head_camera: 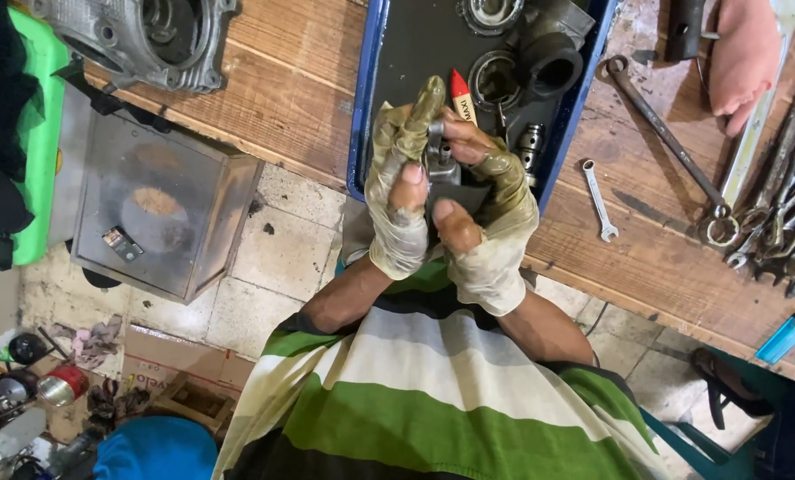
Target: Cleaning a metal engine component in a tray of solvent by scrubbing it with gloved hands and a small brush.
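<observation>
Gloves greasy: left hand (pixel 399 191) and right hand (pixel 486 222) both clamp the small metal part (pixel 442 164). Rigid, probably slippery; I'd grip its body.

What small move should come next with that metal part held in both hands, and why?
Probably lower it a little toward the blue tray. The left hand and right hand both clasp the small metal part in the air just above the tray's near edge, with only the thumbs and fingertips on it, so resting it there would steady the grip.
</observation>
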